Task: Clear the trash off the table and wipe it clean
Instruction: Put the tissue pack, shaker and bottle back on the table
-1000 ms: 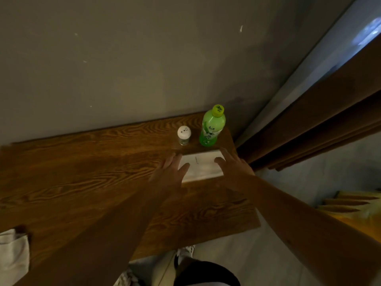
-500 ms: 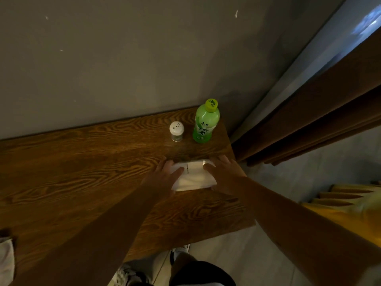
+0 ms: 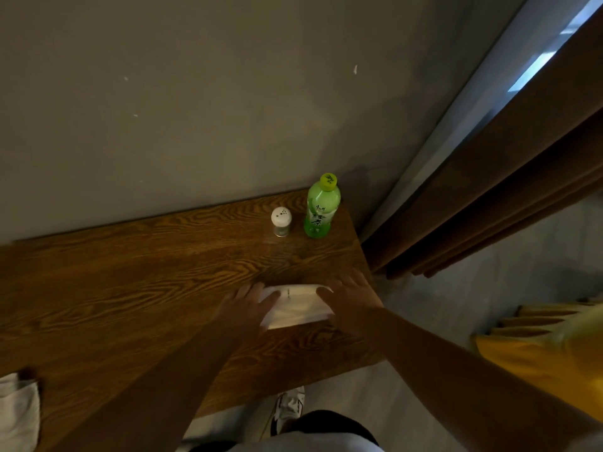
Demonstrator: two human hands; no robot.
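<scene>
Grip: both hands flat, fingers straight, pressing a white folded cloth (image 3: pixel 295 306) onto the table; left hand (image 3: pixel 243 309) on its left edge, right hand (image 3: pixel 350 298) on its right.
Near edge: white rag (image 3: pixel 18 415) at the table's near left corner.
Surface: dark wood-grain table (image 3: pixel 130 282).
Far right corner: white-capped shaker (image 3: pixel 281 221) beside upright green tea bottle (image 3: pixel 321 207).
Room: grey wall (image 3: pixel 195 109) behind, brown curtain (image 3: pixel 489 190) at right.

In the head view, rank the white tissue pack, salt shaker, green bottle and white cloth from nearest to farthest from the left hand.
From the left hand:
1. White tissue pack, touching its fingers.
2. Salt shaker, beyond, near the wall.
3. Green bottle, right of the shaker.
4. White cloth, far left table edge.
</scene>
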